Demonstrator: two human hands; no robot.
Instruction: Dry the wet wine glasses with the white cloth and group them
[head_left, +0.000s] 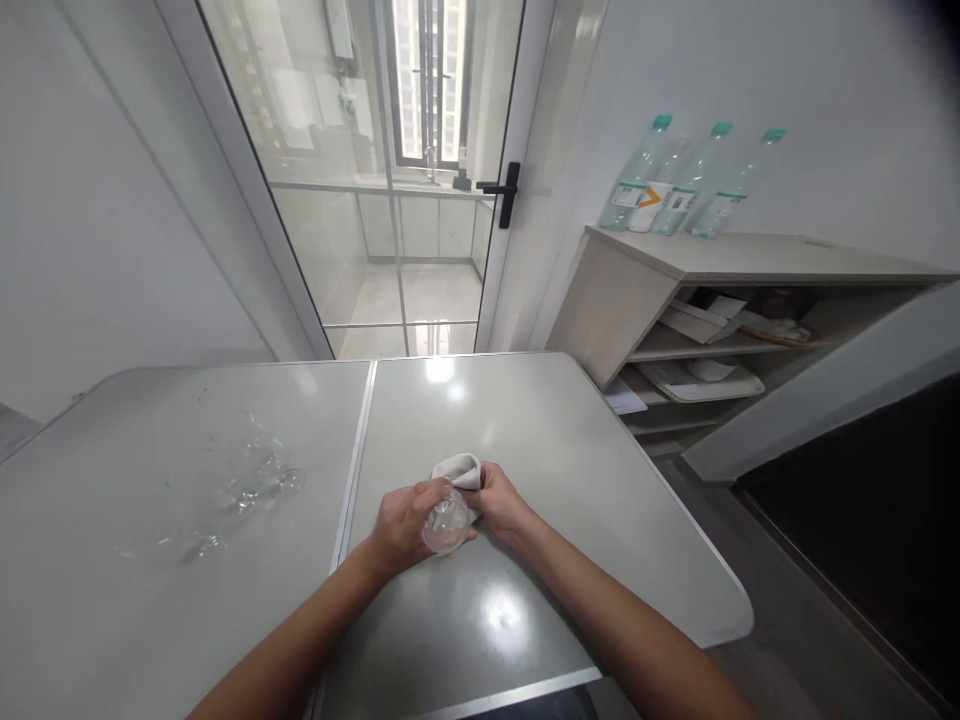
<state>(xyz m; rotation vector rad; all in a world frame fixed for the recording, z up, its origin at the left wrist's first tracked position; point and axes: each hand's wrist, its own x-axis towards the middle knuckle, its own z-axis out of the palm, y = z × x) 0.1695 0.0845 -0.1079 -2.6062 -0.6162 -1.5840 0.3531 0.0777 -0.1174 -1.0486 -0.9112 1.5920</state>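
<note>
A clear glass (445, 524) is in my left hand (403, 525), whose fingers curl round its side. Its round end faces me, and the far part is hidden by fingers and cloth. A white cloth (459, 468) bunches up against the far end of the glass. My right hand (501, 500) is closed on the cloth, its fingertips close to the glass. Both hands are just above the grey glossy table (510, 410). I cannot tell how far the cloth reaches into the glass.
Clear, shiny shapes (259, 485), glassware or water, lie on the table's left half. A metal seam (358, 440) crosses the tabletop. Several plastic bottles (679, 195) stand on a wooden shelf unit (637, 285) at the right. Behind the table is a glass door (442, 230) with a black handle (508, 193).
</note>
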